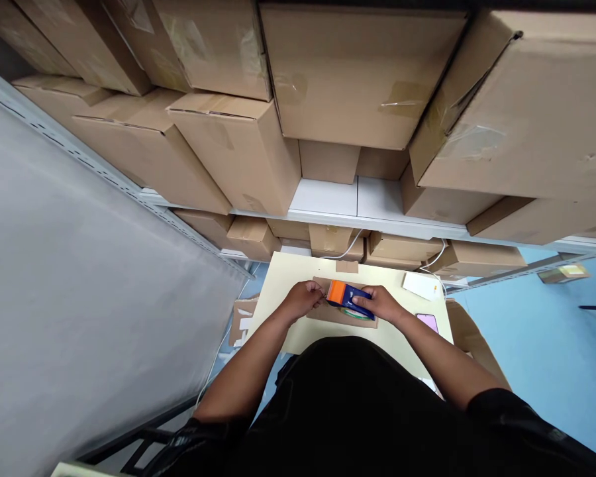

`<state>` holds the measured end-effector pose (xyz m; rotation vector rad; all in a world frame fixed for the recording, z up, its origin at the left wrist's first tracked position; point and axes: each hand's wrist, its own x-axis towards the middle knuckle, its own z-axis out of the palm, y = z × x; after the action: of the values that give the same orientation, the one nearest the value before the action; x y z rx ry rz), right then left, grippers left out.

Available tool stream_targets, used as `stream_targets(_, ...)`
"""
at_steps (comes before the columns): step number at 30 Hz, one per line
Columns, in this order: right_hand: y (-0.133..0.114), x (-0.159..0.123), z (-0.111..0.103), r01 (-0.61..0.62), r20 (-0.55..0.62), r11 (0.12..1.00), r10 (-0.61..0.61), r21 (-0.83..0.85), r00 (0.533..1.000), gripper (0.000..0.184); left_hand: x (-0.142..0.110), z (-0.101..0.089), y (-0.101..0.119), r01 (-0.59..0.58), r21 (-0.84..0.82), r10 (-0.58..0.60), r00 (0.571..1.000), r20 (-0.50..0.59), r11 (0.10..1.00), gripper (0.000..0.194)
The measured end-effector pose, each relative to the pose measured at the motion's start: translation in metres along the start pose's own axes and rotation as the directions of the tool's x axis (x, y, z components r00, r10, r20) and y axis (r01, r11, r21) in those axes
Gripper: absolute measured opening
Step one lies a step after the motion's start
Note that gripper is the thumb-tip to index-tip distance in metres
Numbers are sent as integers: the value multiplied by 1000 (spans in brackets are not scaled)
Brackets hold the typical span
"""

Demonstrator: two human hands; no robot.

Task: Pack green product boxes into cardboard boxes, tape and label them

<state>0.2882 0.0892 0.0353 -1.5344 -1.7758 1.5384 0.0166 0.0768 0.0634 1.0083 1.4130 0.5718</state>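
Note:
Over a small table, my right hand (377, 303) is closed round the dark blue body of a tape dispenser (348, 298). Its wide orange end points left, and part of a green-edged ring shows under it. My left hand (305, 298) is just left of the orange end, with fingertips pinched together; whatever they hold is too small to make out. Beneath both hands lies a flat brown piece of cardboard (320, 313), partly hidden by the dispenser and the hands.
The pale yellow table (288, 278) also carries a small cardboard piece (347, 266), a white box (421, 286) and a phone (427, 322). Behind it, shelves (322, 195) hold several cardboard boxes (345, 73). An open carton (469, 334) stands right; a grey wall (89, 265) is left.

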Motion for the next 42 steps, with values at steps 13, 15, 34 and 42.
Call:
stream_targets(13,35,-12,-44,-49,-28,989,45,-141,999,47,0,-93,-15,-65,43,70,989,-133,997,35)
stream_targets(15,35,-12,-43,-32,-18,984,29,-178,999,45,-1,-99,-21,-72,49,78,988,-133,996,34)
stream_targets(34,17,-10,-30,7,-28,912,-20,-409,999,43,20,-96,-70,-49,-4,49,992,-116,999,39)
stream_targets(42,11,-11,-27,-10,-28,893,-2,-450,1000,45,39,-88,-102,-16,81,25,993,-118,997,27)
